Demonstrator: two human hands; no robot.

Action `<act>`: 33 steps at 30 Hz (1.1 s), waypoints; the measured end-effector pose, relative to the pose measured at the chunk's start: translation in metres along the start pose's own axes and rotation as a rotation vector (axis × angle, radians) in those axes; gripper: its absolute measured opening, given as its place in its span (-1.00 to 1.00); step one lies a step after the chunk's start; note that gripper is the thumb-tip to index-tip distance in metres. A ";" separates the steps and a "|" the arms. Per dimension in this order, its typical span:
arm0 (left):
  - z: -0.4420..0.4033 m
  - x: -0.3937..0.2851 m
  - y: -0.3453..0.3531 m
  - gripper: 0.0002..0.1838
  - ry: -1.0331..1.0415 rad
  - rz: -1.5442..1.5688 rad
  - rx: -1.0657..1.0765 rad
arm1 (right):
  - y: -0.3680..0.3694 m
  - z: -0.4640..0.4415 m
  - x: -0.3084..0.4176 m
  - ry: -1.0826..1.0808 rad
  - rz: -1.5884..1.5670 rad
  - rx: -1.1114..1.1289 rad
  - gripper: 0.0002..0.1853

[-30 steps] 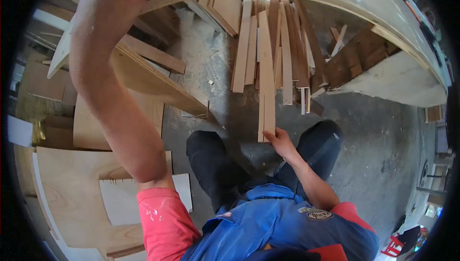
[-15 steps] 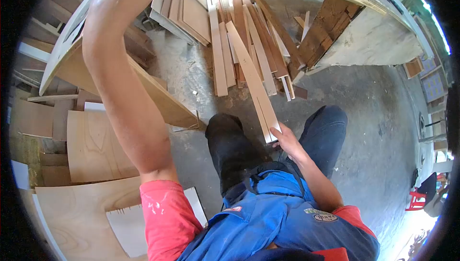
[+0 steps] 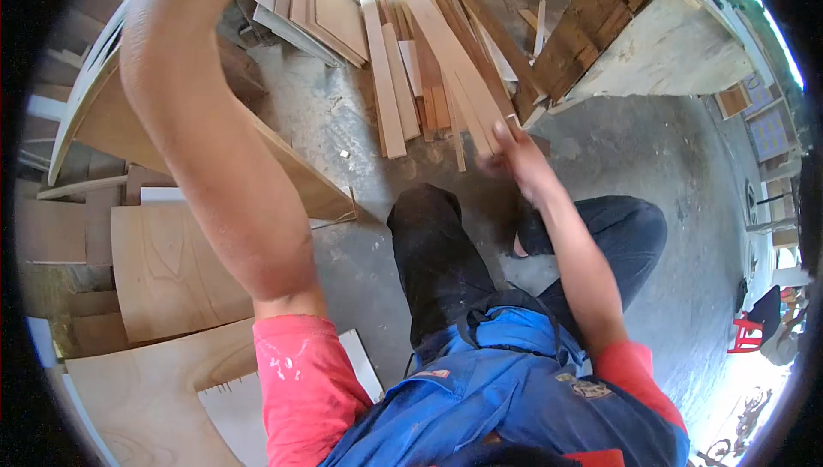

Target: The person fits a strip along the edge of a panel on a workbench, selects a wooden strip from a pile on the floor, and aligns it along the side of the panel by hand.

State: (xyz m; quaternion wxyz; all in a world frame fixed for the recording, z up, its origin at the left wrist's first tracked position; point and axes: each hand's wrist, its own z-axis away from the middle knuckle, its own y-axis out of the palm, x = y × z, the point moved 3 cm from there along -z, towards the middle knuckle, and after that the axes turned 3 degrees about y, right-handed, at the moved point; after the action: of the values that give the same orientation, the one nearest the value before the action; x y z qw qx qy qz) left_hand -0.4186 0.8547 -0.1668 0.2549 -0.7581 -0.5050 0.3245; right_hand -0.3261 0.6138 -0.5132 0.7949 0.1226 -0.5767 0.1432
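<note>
Plank — right hand around end

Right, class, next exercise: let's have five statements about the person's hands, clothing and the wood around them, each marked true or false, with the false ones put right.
1. The right hand is at the near end of a wooden strip. True.
2. The left hand rests on a knee. False: the left arm reaches up out of the picture, so its hand cannot be seen.
3. The left sleeve has white marks on it. True.
4. The trousers are white. False: they are dark.
5. A plywood sheet lies on the person's right. False: it lies on the left.
</note>
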 end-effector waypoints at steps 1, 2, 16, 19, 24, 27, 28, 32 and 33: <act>-0.003 0.000 -0.003 -0.60 -0.007 0.030 0.075 | -0.005 -0.029 -0.001 0.053 0.068 0.016 -0.35; -0.003 0.000 -0.002 -0.60 -0.017 0.057 0.151 | -0.008 -0.055 -0.011 0.108 0.135 0.036 -0.26; -0.022 0.026 0.002 -0.75 0.553 -0.538 0.170 | 0.055 -0.137 -0.227 -0.011 0.645 0.210 -0.80; -0.028 0.032 0.003 -0.75 0.748 -0.664 0.204 | 0.060 -0.157 -0.244 0.113 0.552 0.065 -0.80; -0.024 0.042 0.001 -0.77 0.578 -0.522 0.147 | 0.047 -0.194 -0.246 -0.026 0.492 -0.274 -0.79; -0.026 0.030 0.009 -0.64 0.048 -0.229 0.062 | 0.020 -0.194 -0.228 -0.214 0.785 -0.596 -0.65; -0.020 0.027 0.014 -0.59 -0.124 -0.143 -0.041 | 0.016 -0.201 -0.244 -0.101 0.814 -0.645 -0.59; 0.006 0.058 -0.011 -0.55 -0.326 -0.151 -0.157 | 0.011 -0.211 -0.276 0.395 0.622 -0.488 -0.34; 0.007 0.061 -0.015 -0.55 -0.324 -0.156 -0.158 | 0.009 -0.211 -0.277 0.392 0.619 -0.485 -0.34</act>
State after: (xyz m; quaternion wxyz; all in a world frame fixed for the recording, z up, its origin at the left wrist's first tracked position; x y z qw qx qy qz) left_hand -0.4154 0.9168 -0.1749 0.1341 -0.6721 -0.6206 0.3809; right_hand -0.2248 0.6741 -0.8413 0.8147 -0.2755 -0.4415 0.2558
